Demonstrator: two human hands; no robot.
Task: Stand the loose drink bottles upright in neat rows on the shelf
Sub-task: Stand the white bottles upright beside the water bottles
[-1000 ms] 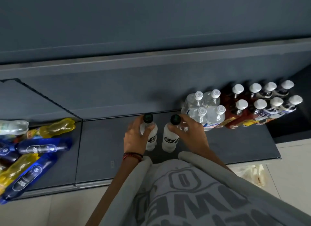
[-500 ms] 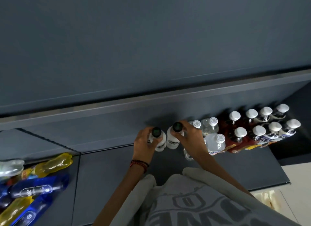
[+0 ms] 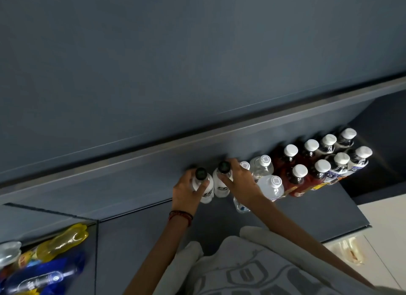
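Two white bottles with black caps stand upright side by side at the back of the dark shelf (image 3: 136, 246). My left hand (image 3: 185, 192) is wrapped around the left white bottle (image 3: 205, 188). My right hand (image 3: 242, 185) grips the right white bottle (image 3: 220, 185), which sits just left of the clear bottles (image 3: 271, 185) in the standing rows. Red drink bottles (image 3: 295, 177) and dark labelled bottles (image 3: 338, 165), all white-capped, continue those two rows to the right.
Loose bottles lie in a heap at the lower left: a yellow one (image 3: 63, 242), blue ones (image 3: 41, 277) and a clear one (image 3: 8, 252). An upper shelf edge (image 3: 197, 138) overhangs the back. Pale floor tiles (image 3: 382, 226) show beyond the shelf's right end.
Both hands carried the two white bottles from the shelf's middle to the back, beside the clear bottles. The view tilted upward.
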